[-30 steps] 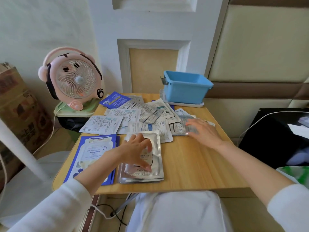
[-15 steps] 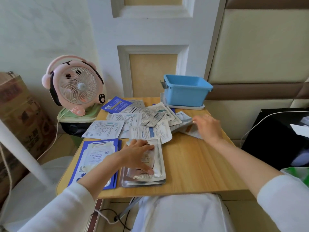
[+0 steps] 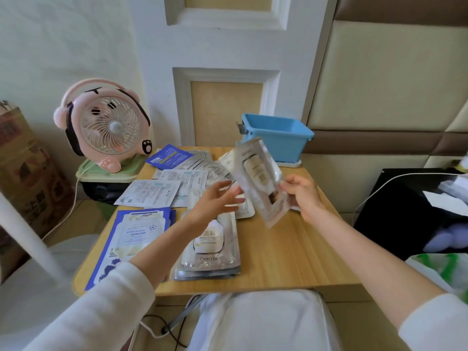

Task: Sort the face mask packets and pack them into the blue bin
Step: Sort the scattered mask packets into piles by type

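Note:
My right hand pinches a silver face mask packet by its lower right corner and holds it tilted above the wooden table. My left hand hovers with fingers spread just left of that packet, above a stack of silver packets. A stack of blue-and-white packets lies at the table's left. Several white and silver packets and one dark blue packet are scattered at the back. The blue bin stands at the back right corner.
A pink desk fan stands on a green-lidded container left of the table. A cardboard box is at far left. A black surface with a white cable lies to the right. Padded wall panels rise behind the bin.
My right hand lifted a silver packet off the scattered pile and brought it up toward me. My left hand rose off the silver stack toward the lifted packet.

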A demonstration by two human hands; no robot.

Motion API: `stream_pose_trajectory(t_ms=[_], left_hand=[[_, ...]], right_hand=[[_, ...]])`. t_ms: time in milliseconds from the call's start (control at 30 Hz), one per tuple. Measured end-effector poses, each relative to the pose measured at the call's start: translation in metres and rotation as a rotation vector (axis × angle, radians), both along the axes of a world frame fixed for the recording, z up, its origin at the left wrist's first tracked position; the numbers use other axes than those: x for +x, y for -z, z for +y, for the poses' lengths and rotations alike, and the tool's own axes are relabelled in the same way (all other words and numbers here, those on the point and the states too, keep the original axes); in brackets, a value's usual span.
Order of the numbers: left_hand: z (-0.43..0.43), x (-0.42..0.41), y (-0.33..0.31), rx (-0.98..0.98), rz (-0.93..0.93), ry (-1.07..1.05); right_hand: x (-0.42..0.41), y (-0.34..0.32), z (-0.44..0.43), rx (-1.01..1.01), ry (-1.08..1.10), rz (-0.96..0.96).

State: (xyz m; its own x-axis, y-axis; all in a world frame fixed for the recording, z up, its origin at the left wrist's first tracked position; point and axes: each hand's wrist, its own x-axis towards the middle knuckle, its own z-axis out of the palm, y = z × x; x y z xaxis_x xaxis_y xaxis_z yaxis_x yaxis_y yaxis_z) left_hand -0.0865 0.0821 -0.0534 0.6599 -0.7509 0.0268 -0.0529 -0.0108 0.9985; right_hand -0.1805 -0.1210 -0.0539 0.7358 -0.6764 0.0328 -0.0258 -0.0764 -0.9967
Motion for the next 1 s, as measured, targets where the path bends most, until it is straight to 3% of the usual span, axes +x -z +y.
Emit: stream_pose_trajectory(t_ms=[67, 200, 333, 433, 567, 667, 800, 1000], left_hand=[[-0.002, 0.002, -0.008, -0.105, 0.05, -0.075], [0.004, 0.01, -0.014, -0.084, 0.006, -0.155], [0.017, 0.027, -0.025, -0.138, 0.274, -0.112], [0.024, 0.034, -0.033, 0.114, 0.248, 0.124], [0.023, 0.017, -0.03, 0.501, -0.093, 0.293], [0.024, 0.014, -0.017, 0.409, -0.158, 0.21], [0.044, 0.022, -0.011, 0.19, 0.048, -0.087], [0.072, 0.031, 0.01, 0.515, -0.01, -0.179]], right_hand=[[-0.004, 0.003, 0.004, 0.009, -0.139, 0.024], [-0.01, 0.006, 0.002, -0.068, -0.321, 0.089], [-0.003, -0.002, 0.008, -0.198, -0.378, 0.102], [0.009, -0.014, 0.02, -0.366, -0.454, 0.164], [0.028, -0.022, 0.045, -0.492, -0.544, 0.148], [0.039, -0.023, 0.059, -0.491, -0.429, 0.024], [0.046, -0.016, 0.04, -0.392, -0.173, 0.055], [0.046, 0.029, -0.003, -0.394, 0.006, 0.385]])
